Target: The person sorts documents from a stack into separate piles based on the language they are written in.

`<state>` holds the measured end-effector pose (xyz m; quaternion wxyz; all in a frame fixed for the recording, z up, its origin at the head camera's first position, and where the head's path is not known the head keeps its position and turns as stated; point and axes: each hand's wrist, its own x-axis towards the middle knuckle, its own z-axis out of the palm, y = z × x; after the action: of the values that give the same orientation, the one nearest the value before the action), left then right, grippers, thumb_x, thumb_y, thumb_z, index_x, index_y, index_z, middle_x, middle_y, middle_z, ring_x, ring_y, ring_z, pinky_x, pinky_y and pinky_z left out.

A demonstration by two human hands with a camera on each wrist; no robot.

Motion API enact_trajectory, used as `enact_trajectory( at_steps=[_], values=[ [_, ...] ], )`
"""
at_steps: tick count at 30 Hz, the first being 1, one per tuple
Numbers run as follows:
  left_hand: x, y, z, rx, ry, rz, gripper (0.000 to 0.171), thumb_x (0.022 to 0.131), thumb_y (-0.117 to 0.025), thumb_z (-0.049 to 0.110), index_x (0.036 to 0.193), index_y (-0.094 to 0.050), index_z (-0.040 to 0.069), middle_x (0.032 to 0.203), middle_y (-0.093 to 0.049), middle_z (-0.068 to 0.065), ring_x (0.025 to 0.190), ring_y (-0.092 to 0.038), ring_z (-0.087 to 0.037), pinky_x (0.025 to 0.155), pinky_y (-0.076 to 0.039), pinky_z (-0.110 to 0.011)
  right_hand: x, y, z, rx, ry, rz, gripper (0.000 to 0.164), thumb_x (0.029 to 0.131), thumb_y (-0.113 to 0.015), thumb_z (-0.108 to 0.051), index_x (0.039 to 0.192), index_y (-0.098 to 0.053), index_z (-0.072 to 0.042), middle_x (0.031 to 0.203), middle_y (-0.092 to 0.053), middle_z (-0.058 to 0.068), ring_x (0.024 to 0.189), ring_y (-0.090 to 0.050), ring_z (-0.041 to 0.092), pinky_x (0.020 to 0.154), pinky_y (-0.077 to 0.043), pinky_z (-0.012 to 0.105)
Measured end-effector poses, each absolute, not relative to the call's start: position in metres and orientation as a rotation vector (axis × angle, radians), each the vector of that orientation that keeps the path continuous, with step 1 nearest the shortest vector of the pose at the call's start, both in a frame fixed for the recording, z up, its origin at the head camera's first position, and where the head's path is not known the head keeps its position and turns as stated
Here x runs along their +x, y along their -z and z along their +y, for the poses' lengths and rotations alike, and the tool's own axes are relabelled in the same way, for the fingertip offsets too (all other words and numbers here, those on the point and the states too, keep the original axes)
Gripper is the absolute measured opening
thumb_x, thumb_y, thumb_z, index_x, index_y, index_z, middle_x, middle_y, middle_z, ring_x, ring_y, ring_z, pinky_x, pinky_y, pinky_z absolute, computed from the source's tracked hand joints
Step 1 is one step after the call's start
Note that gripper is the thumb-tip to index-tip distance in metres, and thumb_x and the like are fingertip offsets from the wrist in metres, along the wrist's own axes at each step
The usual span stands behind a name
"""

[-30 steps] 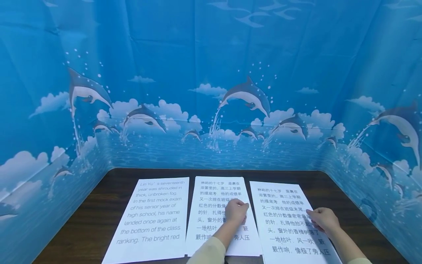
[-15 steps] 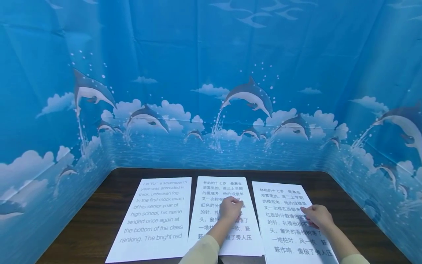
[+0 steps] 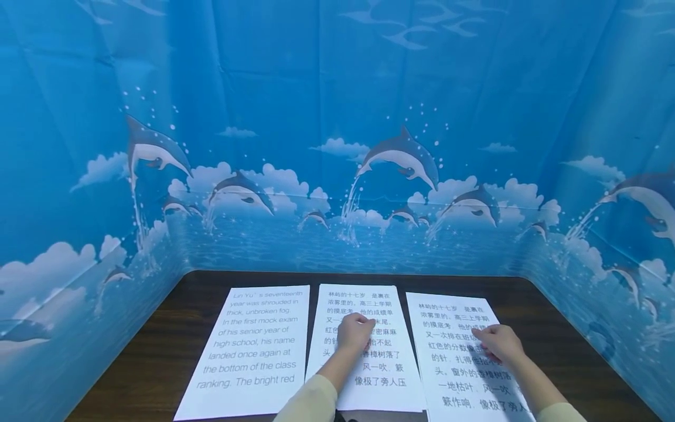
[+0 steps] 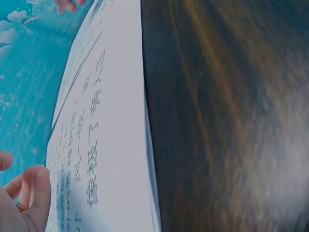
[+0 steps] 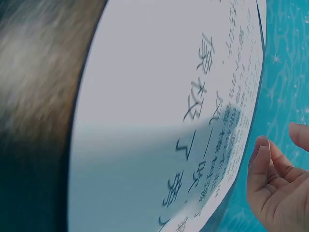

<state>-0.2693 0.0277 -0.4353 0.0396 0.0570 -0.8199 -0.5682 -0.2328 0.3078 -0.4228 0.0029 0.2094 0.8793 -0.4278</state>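
With left hand and right hand held above, empty and loosely curled, Chinese-printed sheets could be skewed by a dragged sleeve.

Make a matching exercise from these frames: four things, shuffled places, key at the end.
1. White rectangular paper sheet printed in English
2. Left hand
3. Right hand
4. Creased blue dolphin-print backdrop

A. Over the middle white paper sheet printed in Chinese
B. Behind the dark brown wood-grain table
C. Leftmost, flat on the table
D. Over the right-hand white paper sheet printed in Chinese

Pairs: 1-C, 2-A, 3-D, 4-B
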Motion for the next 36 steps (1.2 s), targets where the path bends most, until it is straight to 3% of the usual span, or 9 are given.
enact_trajectory(
  at_steps=[4,9,25,36],
  values=[
    [-0.270,0.434,0.021,0.178,1.725,-2.503,0.014,0.078,-0.059,0.021,0.077,-0.059,0.006,0.082,-0.056,-0.013,0.041,-0.046,-0.009,0.036,-0.037,-0.018,-0.235,0.422,0.302,0.646,1.344,2.748,0.044,0.080,-0.057,-0.028,0.098,-0.048,0.011,0.073,-0.050,0.013,0.058,-0.049,0.020,0.052,-0.040,0.027],
    [-0.271,0.433,0.013,0.166,1.715,-2.504,0.014,0.078,-0.059,0.021,0.077,-0.059,0.007,0.064,-0.049,-0.004,0.040,-0.043,-0.008,0.036,-0.035,-0.018,-0.237,0.422,0.296,0.623,1.354,2.746,0.038,0.081,-0.056,-0.026,0.093,-0.050,0.009,0.070,-0.049,0.012,0.056,-0.048,0.019,0.052,-0.040,0.028],
    [-0.276,0.433,-0.018,0.271,1.705,-2.497,0.022,0.079,-0.057,0.023,0.088,-0.058,0.003,0.063,-0.049,-0.005,0.047,-0.050,-0.012,0.039,-0.040,-0.019,-0.243,0.422,0.273,0.546,1.372,2.789,0.039,0.082,-0.055,-0.027,0.094,-0.049,0.009,0.073,-0.050,0.013,0.055,-0.046,0.015,0.051,-0.042,0.028],
    [-0.280,0.433,-0.032,0.339,1.683,-2.486,0.022,0.080,-0.057,0.022,0.088,-0.059,0.002,0.061,-0.050,-0.006,0.046,-0.048,-0.011,0.038,-0.037,-0.017,-0.250,0.423,0.258,0.559,1.365,2.791,0.036,0.081,-0.057,-0.026,0.094,-0.052,0.008,0.074,-0.052,0.012,0.055,-0.047,0.014,0.052,-0.043,0.028]
  ],
)
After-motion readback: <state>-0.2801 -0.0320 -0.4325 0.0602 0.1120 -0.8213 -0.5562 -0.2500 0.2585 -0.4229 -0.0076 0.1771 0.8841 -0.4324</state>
